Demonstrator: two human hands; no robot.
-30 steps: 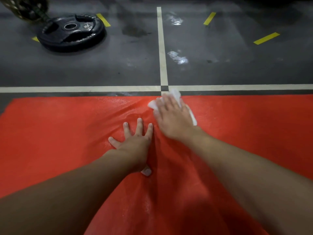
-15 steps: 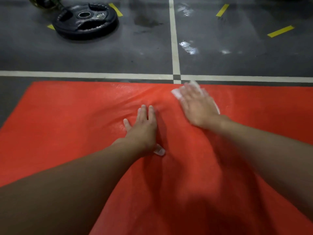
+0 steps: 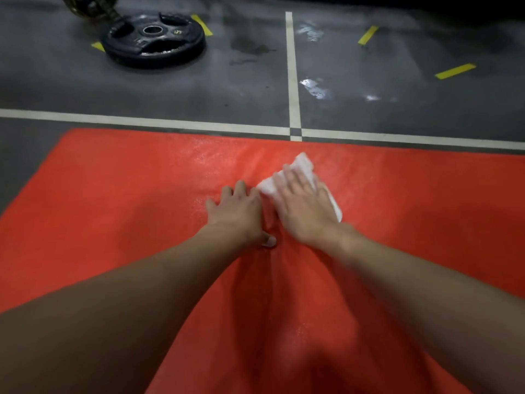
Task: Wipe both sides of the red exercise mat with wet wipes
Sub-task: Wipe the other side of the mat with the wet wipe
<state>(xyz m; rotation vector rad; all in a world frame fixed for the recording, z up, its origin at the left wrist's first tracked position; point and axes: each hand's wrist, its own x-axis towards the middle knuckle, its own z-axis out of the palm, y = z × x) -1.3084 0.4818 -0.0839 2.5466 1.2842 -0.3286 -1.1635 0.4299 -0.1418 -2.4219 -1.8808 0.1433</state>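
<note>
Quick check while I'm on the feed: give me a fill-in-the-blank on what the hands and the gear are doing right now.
1. The right hand presses a white ____ onto the red mat.
2. The left hand rests flat on the ____, beside the right hand.
3. The black weight plate lies on the floor beyond the mat's far ____ corner.

Missing words: wipe; mat; left.

A dark grey floor (image 3: 71,81) is crossed by white painted lines (image 3: 292,81) that meet near 12 o'clock. A black weight plate (image 3: 153,38) lies flat at 11 o'clock. Short yellow tape strips (image 3: 454,71) sit toward 1 o'clock, near shiny wet patches (image 3: 314,88).
</note>
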